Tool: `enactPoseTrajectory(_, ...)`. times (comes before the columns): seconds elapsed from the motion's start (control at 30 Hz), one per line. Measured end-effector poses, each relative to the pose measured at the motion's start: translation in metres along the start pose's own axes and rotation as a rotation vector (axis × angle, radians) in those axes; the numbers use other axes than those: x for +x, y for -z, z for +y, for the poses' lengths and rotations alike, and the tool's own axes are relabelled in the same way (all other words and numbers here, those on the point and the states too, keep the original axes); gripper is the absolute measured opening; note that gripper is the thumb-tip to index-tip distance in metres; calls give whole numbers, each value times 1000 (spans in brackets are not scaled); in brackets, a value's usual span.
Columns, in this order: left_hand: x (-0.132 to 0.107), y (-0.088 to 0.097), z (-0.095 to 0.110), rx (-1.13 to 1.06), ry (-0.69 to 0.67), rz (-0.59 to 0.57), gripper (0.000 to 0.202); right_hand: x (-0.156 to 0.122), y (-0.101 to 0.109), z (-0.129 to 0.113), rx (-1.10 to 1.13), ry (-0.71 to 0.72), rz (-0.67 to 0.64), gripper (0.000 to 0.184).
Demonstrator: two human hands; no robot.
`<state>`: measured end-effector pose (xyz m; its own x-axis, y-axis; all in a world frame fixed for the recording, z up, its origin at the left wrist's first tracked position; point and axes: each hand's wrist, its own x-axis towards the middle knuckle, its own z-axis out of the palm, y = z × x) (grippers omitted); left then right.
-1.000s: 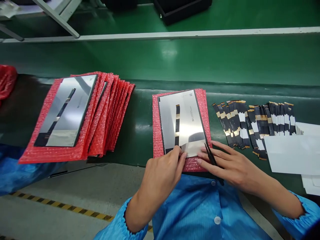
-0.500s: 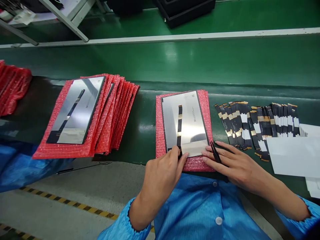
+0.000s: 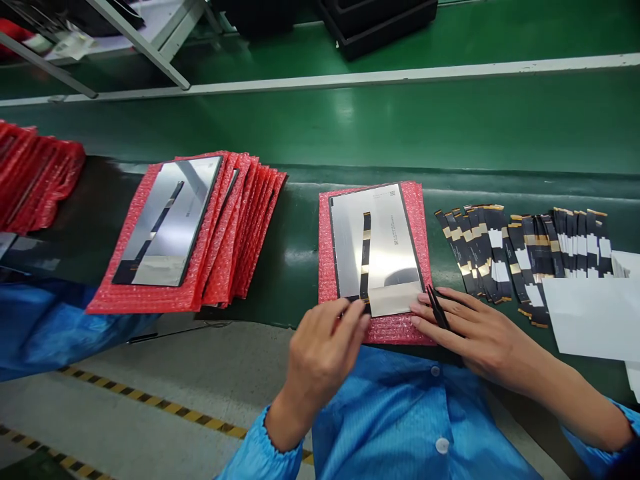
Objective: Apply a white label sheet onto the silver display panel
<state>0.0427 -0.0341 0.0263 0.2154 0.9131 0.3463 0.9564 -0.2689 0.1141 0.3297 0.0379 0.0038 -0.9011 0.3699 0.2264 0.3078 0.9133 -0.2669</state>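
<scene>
A silver panel (image 3: 383, 243) lies flat on a red bubble sheet (image 3: 325, 267) at the near edge of the green table (image 3: 350, 127), straight in front of the person. A dark ribbon cable (image 3: 366, 257) with gold patches runs down the panel's middle to its near end, where a pale strip of tape (image 3: 395, 299) lies across the panel's lower right part. The left hand (image 3: 320, 353) is curled, its fingertips (image 3: 357, 313) pressing at the bottom end of the cable, just beside the tape's left edge; it grips nothing that can be seen. The right hand (image 3: 473, 333) lies nearly flat, fingers spread, fingertips touching the bubble sheet and the tape's right end, with black tweezers (image 3: 439, 313) held loosely between its fingers, tips pointing away from the person. To the right, well clear of the panel, a fanned row of spare cables (image 3: 520, 250) lies on the table, partly under white sheets (image 3: 590, 313). To the left sits a fanned stack of red bubble sheets (image 3: 240, 227) with another panel (image 3: 167, 223) on top, and further left more red sheets (image 3: 30, 173). A black tray (image 3: 380, 23) stands at the far side.
</scene>
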Motion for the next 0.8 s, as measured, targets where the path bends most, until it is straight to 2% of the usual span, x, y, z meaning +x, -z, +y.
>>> enactPoseTrajectory(0.1, 0, -10, 9, 29, -282, -12, 48, 0, 0, 0, -24, 14, 19, 64)
enactPoseTrajectory(0.17, 0, -17, 11, 62, -349, -53, 53, 1, 0, 0, -30, 12, 20, 67)
enactPoseTrajectory(0.3, -10, -21, 2, 77, -321, -75, 56, 2, 1, 0, 11, -2, 29, 73)
enactPoseTrajectory(0.57, -44, -19, -24, 5, -235, -60, 52, 3, 3, 0, 36, -12, 36, 76)
enactPoseTrajectory(0.73, -42, -21, -24, -78, -165, -7, 51, 5, 5, -2, 71, -40, 45, 80)
enactPoseTrajectory(0.8, -34, -20, -20, -74, -195, -4, 52, 9, 8, -4, 78, -48, 48, 82)
